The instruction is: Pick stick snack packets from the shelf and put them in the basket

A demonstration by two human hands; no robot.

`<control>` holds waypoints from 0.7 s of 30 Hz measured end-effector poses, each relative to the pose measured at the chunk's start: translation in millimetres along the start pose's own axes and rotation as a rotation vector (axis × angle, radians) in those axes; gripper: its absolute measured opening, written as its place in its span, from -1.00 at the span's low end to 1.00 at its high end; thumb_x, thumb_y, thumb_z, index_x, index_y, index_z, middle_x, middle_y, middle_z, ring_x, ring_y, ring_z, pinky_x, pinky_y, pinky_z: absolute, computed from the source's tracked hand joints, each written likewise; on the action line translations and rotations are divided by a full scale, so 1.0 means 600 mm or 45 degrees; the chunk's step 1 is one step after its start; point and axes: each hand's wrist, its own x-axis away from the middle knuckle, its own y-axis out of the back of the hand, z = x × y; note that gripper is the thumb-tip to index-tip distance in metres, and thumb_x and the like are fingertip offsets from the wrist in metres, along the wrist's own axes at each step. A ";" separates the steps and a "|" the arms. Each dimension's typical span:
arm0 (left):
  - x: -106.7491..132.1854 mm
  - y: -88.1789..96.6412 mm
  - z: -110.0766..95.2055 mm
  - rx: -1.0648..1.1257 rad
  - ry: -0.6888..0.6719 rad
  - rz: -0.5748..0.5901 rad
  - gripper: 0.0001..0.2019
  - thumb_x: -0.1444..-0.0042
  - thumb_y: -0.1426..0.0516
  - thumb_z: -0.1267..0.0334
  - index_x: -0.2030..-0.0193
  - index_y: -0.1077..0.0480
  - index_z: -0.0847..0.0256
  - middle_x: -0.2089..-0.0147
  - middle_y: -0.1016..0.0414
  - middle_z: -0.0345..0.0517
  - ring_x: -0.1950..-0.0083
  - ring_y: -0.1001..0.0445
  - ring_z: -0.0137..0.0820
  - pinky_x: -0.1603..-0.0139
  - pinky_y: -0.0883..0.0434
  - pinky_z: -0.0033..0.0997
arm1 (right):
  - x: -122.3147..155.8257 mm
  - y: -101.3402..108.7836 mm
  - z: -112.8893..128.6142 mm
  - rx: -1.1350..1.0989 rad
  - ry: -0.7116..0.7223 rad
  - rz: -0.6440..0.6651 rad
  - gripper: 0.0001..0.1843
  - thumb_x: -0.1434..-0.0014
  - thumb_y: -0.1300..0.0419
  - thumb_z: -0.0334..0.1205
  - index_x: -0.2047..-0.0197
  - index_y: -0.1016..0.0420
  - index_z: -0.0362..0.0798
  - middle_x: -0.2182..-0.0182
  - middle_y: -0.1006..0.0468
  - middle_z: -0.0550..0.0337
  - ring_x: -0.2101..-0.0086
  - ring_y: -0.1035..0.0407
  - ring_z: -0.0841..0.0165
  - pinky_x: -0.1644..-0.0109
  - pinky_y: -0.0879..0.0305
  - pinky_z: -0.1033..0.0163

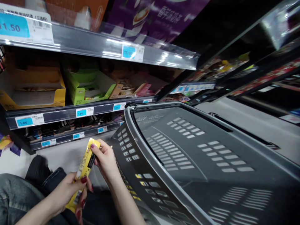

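Between my two hands is a long, narrow yellow sachet [84, 163] with dark print and a black patch. My left hand [70, 191] grips its lower part, thumb on top and fingers curled beneath. Near the top end, my right hand [106, 158] pinches the sachet between thumb and fingers. It tilts, upper end towards the shelves. Just right of my right hand stands a large grey shopping basket [150, 150] with slotted walls.
Low shelves ahead hold a yellow open box [35, 101], a green box [79, 90] and a pink box [144, 89]. Blue price tags line the shelf edges [84, 112]. A purple package [150, 18] sits above. My bent legs [16, 193] are at lower left.
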 end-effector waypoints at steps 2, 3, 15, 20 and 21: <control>-0.001 0.002 0.000 0.065 0.002 0.000 -0.60 0.09 -0.17 -0.10 0.44 -0.32 0.26 0.74 -0.29 -0.30 0.79 -0.20 -0.56 0.79 -0.17 -0.61 | 0.002 0.001 -0.002 -0.023 -0.059 0.094 -0.63 0.11 -0.31 0.01 0.43 -0.36 -0.11 0.70 -0.29 0.39 0.76 -0.01 0.62 0.71 0.12 0.45; -0.002 0.004 0.000 0.096 0.000 0.014 -0.59 0.11 -0.17 -0.11 0.44 -0.31 0.25 0.75 -0.30 -0.29 0.80 -0.22 -0.53 0.80 -0.16 -0.60 | 0.004 0.002 -0.002 -0.036 -0.084 0.160 -0.63 0.12 -0.32 0.00 0.40 -0.40 -0.13 0.67 -0.34 0.35 0.72 -0.07 0.60 0.68 0.08 0.45; -0.003 0.017 0.012 0.325 -0.134 0.271 -0.51 0.31 -0.31 -0.07 0.37 -0.38 0.32 0.65 -0.37 -0.24 0.70 -0.32 -0.53 0.72 -0.34 -0.56 | 0.012 -0.018 -0.009 -0.355 -0.102 0.451 -0.64 0.34 -0.46 -0.21 0.49 -0.41 -0.11 0.59 -0.47 0.28 0.55 -0.31 0.51 0.46 -0.21 0.44; -0.009 0.011 0.004 0.126 -0.177 0.042 -0.67 0.12 -0.26 0.06 0.39 -0.34 0.30 0.69 -0.32 -0.31 0.74 -0.27 -0.56 0.70 -0.38 -0.53 | 0.013 -0.020 -0.012 -0.099 -0.099 0.236 -0.70 0.20 -0.39 -0.17 0.48 -0.39 -0.13 0.65 -0.41 0.33 0.71 -0.18 0.59 0.70 -0.02 0.49; -0.008 0.010 0.004 0.132 -0.175 0.030 -0.67 0.08 -0.23 0.03 0.40 -0.33 0.30 0.70 -0.32 -0.31 0.75 -0.27 -0.55 0.70 -0.38 -0.52 | 0.014 -0.018 -0.013 -0.091 -0.137 0.296 -0.69 0.18 -0.38 -0.13 0.45 -0.40 -0.14 0.64 -0.42 0.33 0.73 -0.17 0.59 0.73 -0.01 0.48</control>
